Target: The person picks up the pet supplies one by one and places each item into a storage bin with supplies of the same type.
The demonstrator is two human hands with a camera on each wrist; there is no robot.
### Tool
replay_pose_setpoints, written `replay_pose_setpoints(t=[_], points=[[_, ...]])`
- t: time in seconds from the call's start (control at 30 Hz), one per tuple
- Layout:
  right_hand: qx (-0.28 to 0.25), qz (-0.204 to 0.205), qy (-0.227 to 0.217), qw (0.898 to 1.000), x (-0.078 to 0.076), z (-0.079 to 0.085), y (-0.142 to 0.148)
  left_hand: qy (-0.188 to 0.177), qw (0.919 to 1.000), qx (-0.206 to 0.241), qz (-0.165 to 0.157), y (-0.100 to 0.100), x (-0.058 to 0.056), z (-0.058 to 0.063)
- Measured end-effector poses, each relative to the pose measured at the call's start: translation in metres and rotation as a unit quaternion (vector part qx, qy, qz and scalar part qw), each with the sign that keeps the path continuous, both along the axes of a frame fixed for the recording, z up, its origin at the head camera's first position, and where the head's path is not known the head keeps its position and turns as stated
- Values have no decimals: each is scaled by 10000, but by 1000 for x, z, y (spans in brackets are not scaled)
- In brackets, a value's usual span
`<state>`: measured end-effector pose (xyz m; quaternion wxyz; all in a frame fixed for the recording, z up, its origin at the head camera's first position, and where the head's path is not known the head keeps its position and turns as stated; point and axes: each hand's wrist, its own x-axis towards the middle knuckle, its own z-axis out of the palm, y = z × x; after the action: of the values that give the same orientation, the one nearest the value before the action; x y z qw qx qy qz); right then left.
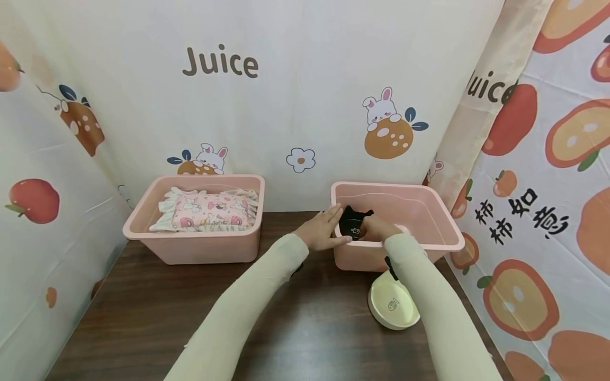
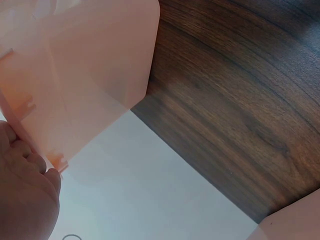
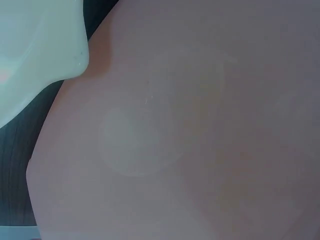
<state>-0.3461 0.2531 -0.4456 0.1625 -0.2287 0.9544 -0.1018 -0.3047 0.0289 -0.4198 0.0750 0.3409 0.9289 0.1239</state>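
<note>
Nearest you, a pale yellow dish (image 1: 392,302) is sitting on the table (image 1: 305,338) beside your right sleeve (image 1: 443,317). Beyond it, your left hand (image 1: 322,230) is resting, fingers extended, on the rim of the right pink tub (image 1: 362,260), while your right hand (image 1: 379,228) is gripping the black bowl (image 1: 351,223) inside, at its left end. Behind, a printed curtain (image 1: 305,106) is hanging.

Dark wood-grain tabletop (image 1: 310,341) amid pale cloth hangings (image 1: 305,106) with fruit prints (image 1: 521,299), cartoon rabbits (image 1: 381,112) and "Juice" lettering (image 1: 222,64).
</note>
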Motion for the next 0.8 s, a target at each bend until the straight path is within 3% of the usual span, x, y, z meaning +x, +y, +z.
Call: replay_pose_setpoints(t=[0.3,0.8], points=[[-464,-619,-493,9958,0,-3,7,-30,10000,-9,27,0,-2,-4],[-718,-1005,-905,9882,5,2,15,36,10000,-28,73,2,-2,-8]])
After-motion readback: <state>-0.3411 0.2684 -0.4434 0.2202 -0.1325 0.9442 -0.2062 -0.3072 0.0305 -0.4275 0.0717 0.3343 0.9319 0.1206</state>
